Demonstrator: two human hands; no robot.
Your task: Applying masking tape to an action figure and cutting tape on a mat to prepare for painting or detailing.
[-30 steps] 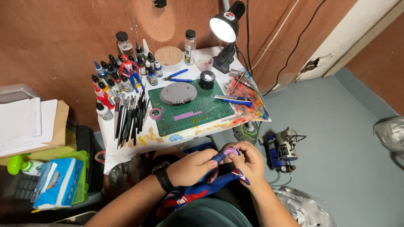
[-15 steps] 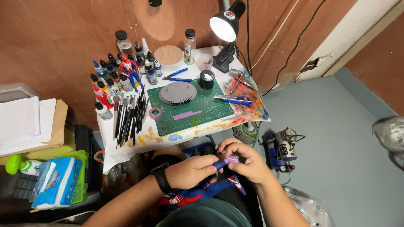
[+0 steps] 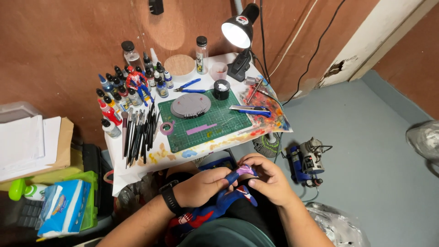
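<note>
left hand: the left hand (image 3: 201, 185), black watch on the wrist, is curled around a blue and red plastic action figure (image 3: 219, 203), fingers wrapped in tight, thumb tip pressing on the figure's raised blue limb
right hand: the right hand (image 3: 270, 180) comes in from the other side, fingers (image 3: 256, 165) bunched close and pinching a small purple piece (image 3: 246, 170) at the top of that limb
where the figure is: down in the lap, below the front edge of the desk, not on it
hard to see: honestly can't tell if the purple bit is tape or putty or paint, the fingers cover most of it; the figure's lower body is tucked under the palms and a dark green shirt
desk: small white paint-splattered desk (image 3: 137, 158) with a green grid cutting mat (image 3: 219, 121), a grey round base (image 3: 191, 105) sitting on the mat, a row of black-handled brushes (image 3: 139, 130) just left of it, a cluster of small paint dropper bottles (image 3: 119, 93) at the back left with a second red and blue figure (image 3: 136, 81) standing among them
more desk: blue-handled pliers (image 3: 190, 87), blue craft knife (image 3: 249, 109), lit black desk lamp (image 3: 240, 32)
room: brown wall behind, grey-blue floor on the right with a small blue airbrush compressor (image 3: 306, 160) near the desk leg
</note>
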